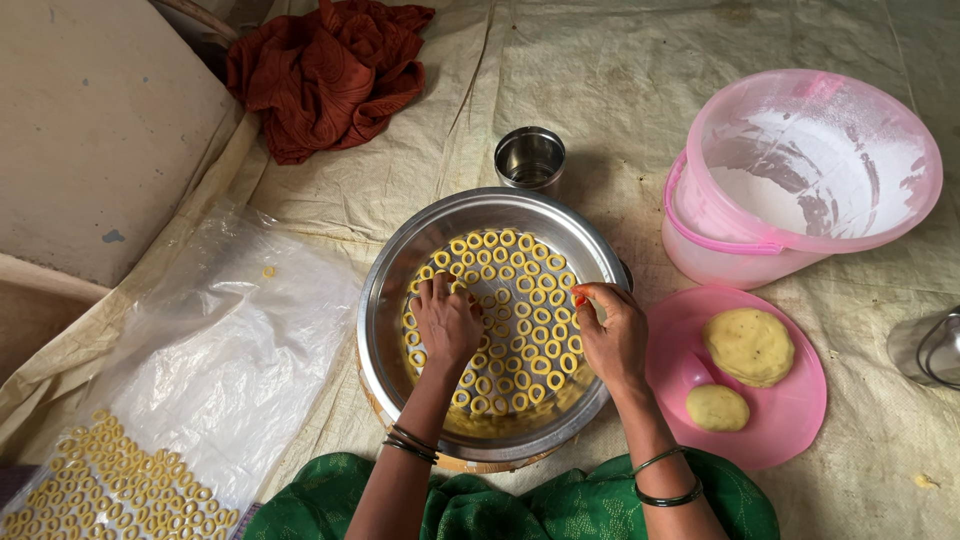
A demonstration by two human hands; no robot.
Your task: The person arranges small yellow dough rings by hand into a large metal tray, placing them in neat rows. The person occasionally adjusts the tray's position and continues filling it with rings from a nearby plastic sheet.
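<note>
Seen from above, the person's left hand [447, 322] lies palm down, fingers spread and lightly curled, on small yellow dough rings [520, 330] that cover the bottom of a wide round steel bowl [385, 300]. It grips nothing; its fingertips rest on the rings near the bowl's left side. The right hand [612, 335] is over the bowl's right rim, fingers drawn together in a pinch; whether a ring sits between the fingertips cannot be told. Dark bangles circle both wrists.

The bowl stands on a pale, stained cloth sheet [600, 90] in front of the person's green garment [510, 505]. Just beyond the bowl is a small steel cup [529, 158]. To the right, touching the bowl's edge, lies a round pink plastic lid [790, 420] carrying two balls of yellow dough [749, 346], one larger than the other. Behind it sits a pink plastic bucket [800, 180] dusted inside with white flour. To the left, a clear plastic sheet [230, 350] holds more dough rings [110, 490] at its near corner. A crumpled rust-red cloth [325, 75] lies at the far side.
</note>
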